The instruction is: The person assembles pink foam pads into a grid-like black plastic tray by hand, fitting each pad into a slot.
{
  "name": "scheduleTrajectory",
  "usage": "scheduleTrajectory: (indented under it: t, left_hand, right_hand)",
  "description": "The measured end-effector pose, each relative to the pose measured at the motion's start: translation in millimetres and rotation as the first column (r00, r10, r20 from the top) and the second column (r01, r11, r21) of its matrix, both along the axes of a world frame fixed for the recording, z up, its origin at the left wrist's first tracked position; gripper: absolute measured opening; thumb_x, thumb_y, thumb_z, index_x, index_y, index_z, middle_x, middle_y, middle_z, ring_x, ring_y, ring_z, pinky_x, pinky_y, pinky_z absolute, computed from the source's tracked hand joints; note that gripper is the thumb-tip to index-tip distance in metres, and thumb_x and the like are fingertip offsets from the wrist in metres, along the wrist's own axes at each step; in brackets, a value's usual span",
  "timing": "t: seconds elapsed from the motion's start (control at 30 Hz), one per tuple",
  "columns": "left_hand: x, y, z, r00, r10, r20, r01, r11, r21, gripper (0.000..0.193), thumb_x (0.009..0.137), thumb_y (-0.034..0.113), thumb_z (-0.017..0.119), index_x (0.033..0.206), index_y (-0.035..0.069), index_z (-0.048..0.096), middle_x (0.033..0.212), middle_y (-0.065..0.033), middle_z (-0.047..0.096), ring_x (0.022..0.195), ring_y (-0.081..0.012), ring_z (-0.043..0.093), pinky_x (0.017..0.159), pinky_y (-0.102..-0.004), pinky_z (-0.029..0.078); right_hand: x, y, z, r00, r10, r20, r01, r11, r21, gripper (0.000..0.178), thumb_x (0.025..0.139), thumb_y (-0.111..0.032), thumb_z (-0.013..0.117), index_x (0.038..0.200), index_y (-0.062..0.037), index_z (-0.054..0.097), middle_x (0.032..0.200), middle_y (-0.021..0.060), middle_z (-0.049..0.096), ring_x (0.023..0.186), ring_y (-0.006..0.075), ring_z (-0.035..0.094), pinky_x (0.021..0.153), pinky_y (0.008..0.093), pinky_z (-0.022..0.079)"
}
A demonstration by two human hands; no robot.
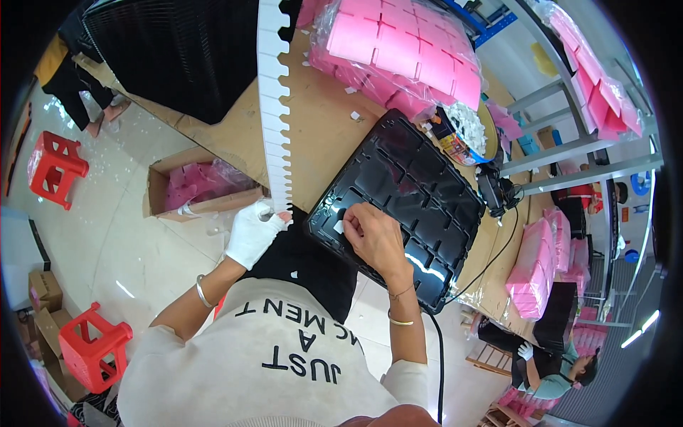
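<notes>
My left hand [256, 232], in a white glove with bare fingertips, is closed on the lower end of a long white notched strip [272, 107]. The strip runs up and away across the table edge. My bare right hand [376, 238] is over the near left corner of a glossy black compartmented plastic tray [434, 186]. Its fingers are pinched together at a small white piece [339, 226] by the tray's rim. The tray lies at a slant on the brown table [313, 135]. Whether the white piece touches the tray, I cannot tell.
Plastic-wrapped pink sheets [398, 46] and a tub of white bits [466, 128] stand beyond the tray. Stacked black trays [178, 57] rise at the far left. A cardboard box [160, 186] and red stools [60, 169] are on the floor. A co-worker [551, 381] is at the right.
</notes>
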State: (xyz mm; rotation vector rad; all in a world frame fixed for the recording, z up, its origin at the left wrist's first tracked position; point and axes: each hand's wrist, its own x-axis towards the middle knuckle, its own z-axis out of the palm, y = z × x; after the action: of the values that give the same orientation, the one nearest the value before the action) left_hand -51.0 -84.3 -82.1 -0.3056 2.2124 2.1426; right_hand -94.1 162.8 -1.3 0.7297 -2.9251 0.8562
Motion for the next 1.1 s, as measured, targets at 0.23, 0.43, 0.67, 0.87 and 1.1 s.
scheduleTrajectory:
  t: [0.23, 0.43, 0.67, 0.87, 1.1]
  left_hand:
    - [-4.2, 24.7, 30.7, 0.982, -0.185, 0.028, 0.183, 0.982, 0.044, 0.023, 0.093, 0.017, 0.076, 0.107, -0.001, 0.074, 0.091, -0.0062, 0.072, 0.082, -0.0101, 0.063, 0.076, -0.0272, 0.052]
    - [-3.6, 35.9, 26.5, 0.98, -0.198, -0.006, 0.198, 0.98, -0.037, 0.025, 0.093, 0.021, 0.076, 0.105, -0.001, 0.074, 0.085, -0.0087, 0.07, 0.075, -0.0126, 0.063, 0.07, -0.0286, 0.051]
    - [-4.2, 36.0, 27.0, 0.982, -0.181, 0.056, 0.186, 0.976, -0.114, 0.025, 0.092, 0.023, 0.078, 0.094, -0.002, 0.075, 0.078, -0.0079, 0.07, 0.07, -0.0108, 0.062, 0.066, -0.0293, 0.051]
    - [-1.6, 36.9, 29.2, 0.991, -0.125, 0.037, 0.126, 0.992, -0.016, 0.022, 0.093, 0.02, 0.077, 0.094, -0.002, 0.075, 0.075, -0.0049, 0.07, 0.065, -0.0072, 0.058, 0.061, -0.0265, 0.048]
    - [15.9, 48.6, 51.0, 0.99, -0.113, 0.088, 0.079, 0.941, 0.329, 0.019, 0.095, 0.013, 0.074, 0.108, 0.0, 0.071, 0.082, -0.0031, 0.07, 0.06, -0.0047, 0.056, 0.05, -0.0209, 0.043]
  right_hand:
    - [-0.5, -0.1, -3.0, 0.997, 0.034, -0.074, -0.032, 0.999, 0.029, 0.007, 0.086, -0.007, 0.067, 0.085, -0.0014, 0.064, 0.079, 0.0128, 0.065, 0.069, 0.0315, 0.065, 0.064, 0.04, 0.053]
    - [4.4, 0.6, -7.8, 0.996, 0.046, -0.076, -0.041, 0.997, 0.071, 0.008, 0.088, -0.009, 0.066, 0.092, -0.0018, 0.062, 0.085, 0.0154, 0.064, 0.079, 0.0365, 0.065, 0.069, 0.0458, 0.053]
    - [18.1, -2.2, -9.6, 0.99, 0.06, -0.125, -0.061, 0.998, -0.002, 0.006, 0.087, -0.005, 0.067, 0.091, -0.0027, 0.063, 0.083, 0.0138, 0.062, 0.077, 0.0341, 0.064, 0.069, 0.0432, 0.051]
    - [32.5, -5.6, -2.3, 0.992, -0.01, -0.125, -0.001, 0.996, -0.091, 0.006, 0.089, -0.004, 0.067, 0.093, -0.0019, 0.063, 0.084, 0.0138, 0.062, 0.074, 0.0329, 0.064, 0.066, 0.0401, 0.052]
    - [91.5, -16.1, 4.7, 0.971, -0.17, 0.167, 0.235, 0.806, -0.544, 0.01, 0.096, -0.006, 0.069, 0.099, -0.0001, 0.062, 0.083, 0.0063, 0.063, 0.069, 0.015, 0.062, 0.063, 0.029, 0.052]
